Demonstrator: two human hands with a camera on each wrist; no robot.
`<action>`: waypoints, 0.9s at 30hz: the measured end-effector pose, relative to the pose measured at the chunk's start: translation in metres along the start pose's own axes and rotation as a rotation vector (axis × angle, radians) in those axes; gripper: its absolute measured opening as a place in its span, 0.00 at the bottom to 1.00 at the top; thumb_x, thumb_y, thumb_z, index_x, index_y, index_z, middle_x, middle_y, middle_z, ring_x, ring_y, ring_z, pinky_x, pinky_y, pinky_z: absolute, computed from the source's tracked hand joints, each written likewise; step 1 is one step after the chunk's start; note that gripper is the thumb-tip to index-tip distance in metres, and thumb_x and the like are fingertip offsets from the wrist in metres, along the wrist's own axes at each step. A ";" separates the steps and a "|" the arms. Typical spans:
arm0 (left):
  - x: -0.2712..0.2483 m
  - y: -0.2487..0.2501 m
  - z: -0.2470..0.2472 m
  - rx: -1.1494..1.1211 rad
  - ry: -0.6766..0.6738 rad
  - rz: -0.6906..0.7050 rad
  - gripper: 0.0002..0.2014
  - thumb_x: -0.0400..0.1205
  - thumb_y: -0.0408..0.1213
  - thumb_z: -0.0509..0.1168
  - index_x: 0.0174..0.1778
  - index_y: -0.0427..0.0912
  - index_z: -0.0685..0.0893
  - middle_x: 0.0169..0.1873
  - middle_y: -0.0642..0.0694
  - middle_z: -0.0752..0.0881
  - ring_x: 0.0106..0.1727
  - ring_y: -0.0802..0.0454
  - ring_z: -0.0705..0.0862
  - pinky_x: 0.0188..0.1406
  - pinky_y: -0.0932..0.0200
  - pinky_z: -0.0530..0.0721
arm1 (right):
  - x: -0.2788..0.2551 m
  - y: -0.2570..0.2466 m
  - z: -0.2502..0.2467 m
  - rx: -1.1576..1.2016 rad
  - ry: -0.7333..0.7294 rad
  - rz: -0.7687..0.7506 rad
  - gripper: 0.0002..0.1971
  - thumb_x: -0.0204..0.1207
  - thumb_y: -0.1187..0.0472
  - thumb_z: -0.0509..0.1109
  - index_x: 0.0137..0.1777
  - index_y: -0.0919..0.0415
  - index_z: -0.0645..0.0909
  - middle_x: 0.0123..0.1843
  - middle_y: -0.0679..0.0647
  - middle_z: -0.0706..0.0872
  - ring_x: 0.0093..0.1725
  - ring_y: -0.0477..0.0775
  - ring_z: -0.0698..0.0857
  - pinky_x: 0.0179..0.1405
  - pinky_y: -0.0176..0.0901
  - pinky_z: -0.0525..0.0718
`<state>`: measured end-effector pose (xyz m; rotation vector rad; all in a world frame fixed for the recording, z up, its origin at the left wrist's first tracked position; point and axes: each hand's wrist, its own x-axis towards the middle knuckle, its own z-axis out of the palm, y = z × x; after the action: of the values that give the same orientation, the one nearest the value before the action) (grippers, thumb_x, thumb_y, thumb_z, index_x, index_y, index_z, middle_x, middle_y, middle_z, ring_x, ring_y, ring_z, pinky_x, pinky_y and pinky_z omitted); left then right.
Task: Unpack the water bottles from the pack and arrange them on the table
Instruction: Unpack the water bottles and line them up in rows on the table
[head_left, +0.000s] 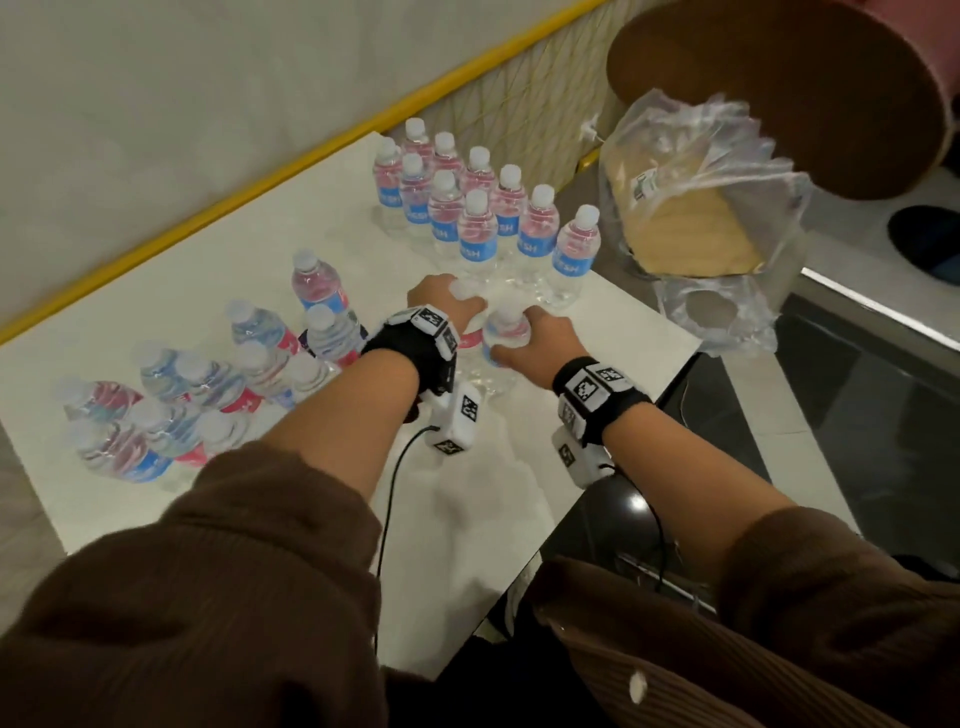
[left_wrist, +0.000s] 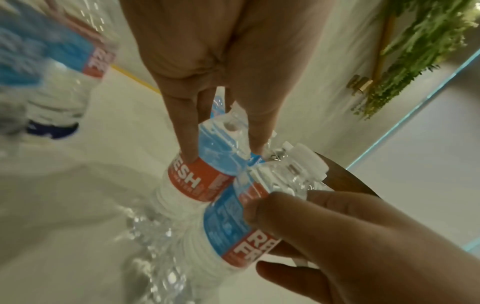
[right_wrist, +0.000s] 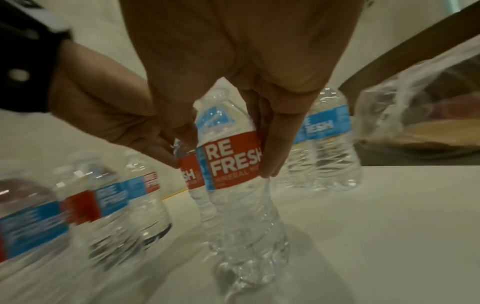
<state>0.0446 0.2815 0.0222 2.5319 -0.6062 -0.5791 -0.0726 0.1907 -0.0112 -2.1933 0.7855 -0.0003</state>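
Two clear water bottles with red and blue labels stand side by side near the right edge of the white table (head_left: 156, 291). My left hand (head_left: 447, 306) grips the left bottle (left_wrist: 197, 179) from above, fingers curled round its shoulder. My right hand (head_left: 535, 338) grips the right bottle (right_wrist: 233, 164) the same way, thumb and fingers on its label. In the right wrist view both bases are down at the tabletop. Behind them, several bottles (head_left: 467, 208) stand in neat rows. A looser cluster of bottles (head_left: 182, 395) stands to the left.
A crumpled clear plastic bag (head_left: 696, 208) with a yellowish block in it hangs just past the table's right edge. Above it is a round brown tabletop (head_left: 779, 93). A yellow-edged wall (head_left: 311, 150) runs along the table's far side. Dark floor lies to the right.
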 end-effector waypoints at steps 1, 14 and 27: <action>0.005 0.006 0.005 -0.075 0.031 -0.006 0.19 0.79 0.47 0.67 0.58 0.36 0.83 0.59 0.39 0.85 0.62 0.39 0.82 0.58 0.54 0.78 | 0.007 0.004 -0.006 0.025 0.017 0.009 0.29 0.67 0.50 0.77 0.65 0.62 0.75 0.62 0.59 0.83 0.60 0.59 0.82 0.50 0.41 0.77; 0.063 -0.007 0.073 -0.521 0.004 -0.055 0.39 0.73 0.28 0.72 0.79 0.41 0.62 0.75 0.43 0.72 0.75 0.44 0.73 0.74 0.45 0.73 | 0.060 0.062 -0.009 0.305 0.048 0.140 0.40 0.69 0.57 0.78 0.78 0.56 0.61 0.74 0.57 0.74 0.70 0.59 0.77 0.67 0.48 0.76; 0.082 -0.024 0.103 -0.490 0.021 -0.069 0.31 0.70 0.32 0.77 0.61 0.40 0.64 0.59 0.40 0.80 0.61 0.42 0.82 0.58 0.53 0.79 | 0.079 0.075 0.008 0.290 0.064 0.102 0.32 0.70 0.54 0.78 0.72 0.58 0.70 0.69 0.57 0.77 0.66 0.58 0.79 0.63 0.45 0.77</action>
<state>0.0676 0.2238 -0.0963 2.0978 -0.3196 -0.6356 -0.0471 0.1164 -0.0874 -1.8862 0.8744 -0.1265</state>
